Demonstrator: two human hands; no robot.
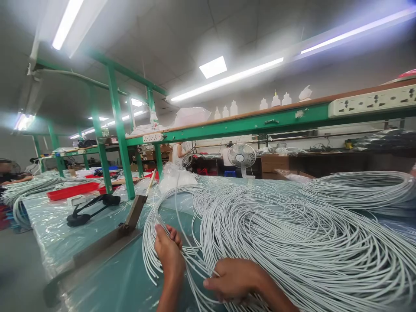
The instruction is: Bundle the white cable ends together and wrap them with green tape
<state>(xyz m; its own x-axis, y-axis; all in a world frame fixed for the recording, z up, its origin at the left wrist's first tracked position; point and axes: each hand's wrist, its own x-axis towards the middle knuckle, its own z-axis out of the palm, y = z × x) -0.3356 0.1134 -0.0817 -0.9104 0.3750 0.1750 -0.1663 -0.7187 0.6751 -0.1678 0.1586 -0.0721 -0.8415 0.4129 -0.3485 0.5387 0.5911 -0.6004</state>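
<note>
My left hand [169,251] is closed, with its fingers curled around white cable beside a smaller loop of white cables [150,242] whose cut ends point toward me. My right hand [238,277] is closed on white cable at the near edge of a large heap of white cables [286,229]. One single strand arcs up above my left hand and comes down between the two hands. Exactly how many strands each hand grips is hidden by the fingers.
Left of my hands lie a long grey metal bar [100,247] with an upright end and a black strap headset [92,210]. Red trays [73,190] stand beyond. Another coil of white cable [360,188] lies right. A green shelf frame [247,123] crosses ahead; a fan [242,156] and people are behind.
</note>
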